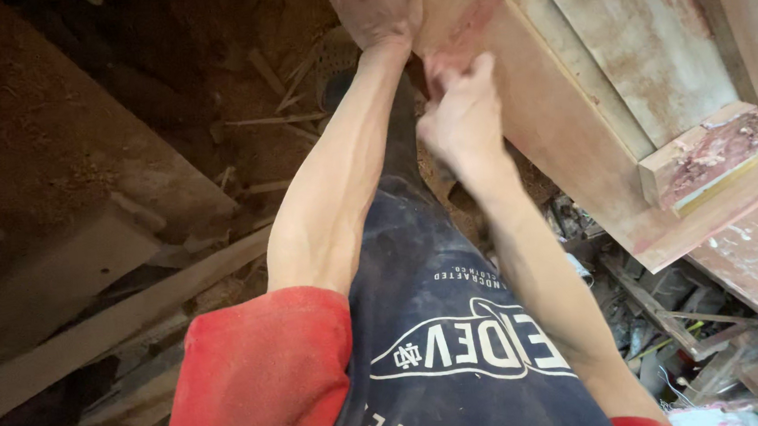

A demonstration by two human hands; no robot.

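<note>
A red sleeve (262, 381) fills the foreground — both hands meet the reddish wooden panel (560, 129) at one o'clock: left hand (378, 8) flat, right hand (461, 114) pinching its edge.

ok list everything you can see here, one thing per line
wooden panel: one, reddish, upper right, edge under both hands
small wood block: one, pale with red stains, fixed on the panel at right
planks: several, pale brown, lower left on the ground
sawdust: a heap, brown, upper left
offcuts and scraps: many, mixed colours, lower right
apron: one, dark blue with white print, centre bottom
sleeve: one, red, lower left
left hand: pressed on the panel edge, top centre
right hand: grip pinching the panel edge
</note>
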